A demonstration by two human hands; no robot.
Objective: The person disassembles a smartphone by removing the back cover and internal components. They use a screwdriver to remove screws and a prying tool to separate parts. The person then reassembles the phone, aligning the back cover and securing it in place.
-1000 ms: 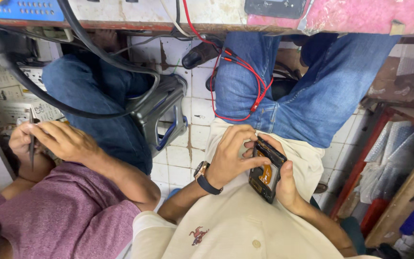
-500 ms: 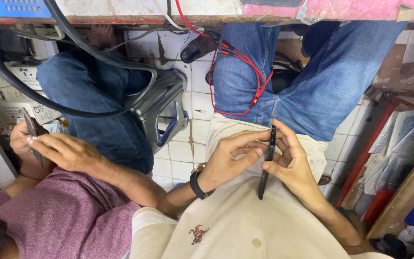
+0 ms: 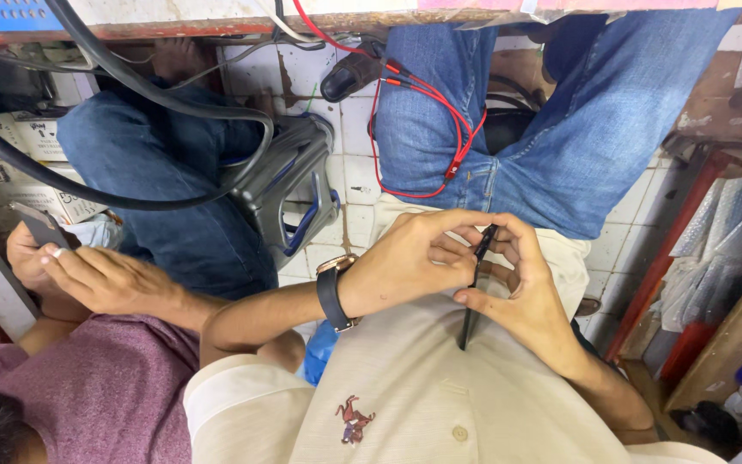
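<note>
both hands are closed on the phone, left hand pinching its top and right hand cupping the lower side, so it stands on edge over my cream shirt, clear of the neighbour's hand.

The phone stands edge-on between both hands, a stool to its left.
</note>
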